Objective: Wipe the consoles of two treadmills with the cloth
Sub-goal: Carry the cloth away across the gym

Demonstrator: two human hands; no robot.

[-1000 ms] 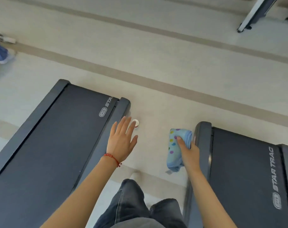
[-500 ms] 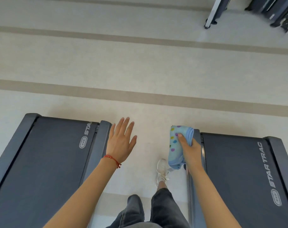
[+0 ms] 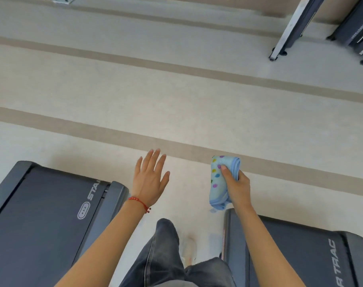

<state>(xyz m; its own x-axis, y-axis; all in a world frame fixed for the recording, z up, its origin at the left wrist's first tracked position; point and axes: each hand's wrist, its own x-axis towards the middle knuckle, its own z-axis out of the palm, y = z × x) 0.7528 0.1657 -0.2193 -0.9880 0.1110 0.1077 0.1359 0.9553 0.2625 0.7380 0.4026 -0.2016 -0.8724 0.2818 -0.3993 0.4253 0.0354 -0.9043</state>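
Note:
My right hand (image 3: 237, 186) grips a folded light-blue cloth (image 3: 220, 181) with coloured dots, held upright over the pale floor. My left hand (image 3: 150, 179) is empty, fingers spread, with a red string bracelet at the wrist. The rear end of one dark treadmill (image 3: 46, 214) lies at the lower left, beside my left forearm. The rear end of a second treadmill (image 3: 300, 251) marked STAR TRAC lies at the lower right, under my right forearm. No console shows in this view.
I stand in the gap between the two belts; my dark trousers (image 3: 166, 255) and a pale shoe (image 3: 189, 249) show below. Beige floor with tan stripes (image 3: 176, 146) stretches ahead. More dark equipment (image 3: 354, 27) and a metal frame leg (image 3: 288, 32) stand at the top right.
The view has moved forward along the gap, so both treadmill ends have slid toward the bottom of the frame. Both hands now hang over bare floor beyond them. The cloth stays gripped.

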